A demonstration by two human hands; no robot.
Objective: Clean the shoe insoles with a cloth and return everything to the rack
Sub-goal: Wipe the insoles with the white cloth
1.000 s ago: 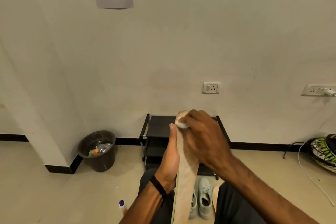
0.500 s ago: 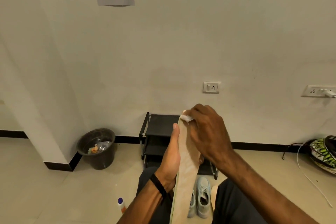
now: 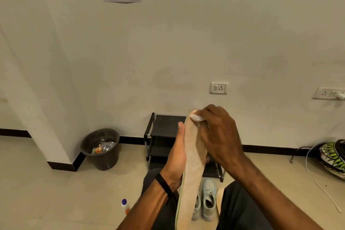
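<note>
A long tan shoe insole [image 3: 192, 170] stands nearly upright in front of me. My left hand [image 3: 177, 153] holds it from the left side, thumb straight along its edge. My right hand [image 3: 217, 134] grips a small white cloth [image 3: 196, 117] and presses it against the insole's top end. Behind the hands stands the low black shoe rack [image 3: 164, 127] against the wall. A pair of pale blue sneakers [image 3: 208, 199] sits on the floor between my knees, and a second insole [image 3: 220, 198] lies to their right, partly hidden by my leg.
A dark waste bin [image 3: 101, 148] with rubbish stands left of the rack by a wall corner. A small bottle with a purple cap [image 3: 125, 206] stands on the floor at lower left. A green patterned helmet [image 3: 333, 158] and white cables lie at the right.
My right hand with the cloth has stayed at the insole's top end, shifting only slightly. The view has drifted a little.
</note>
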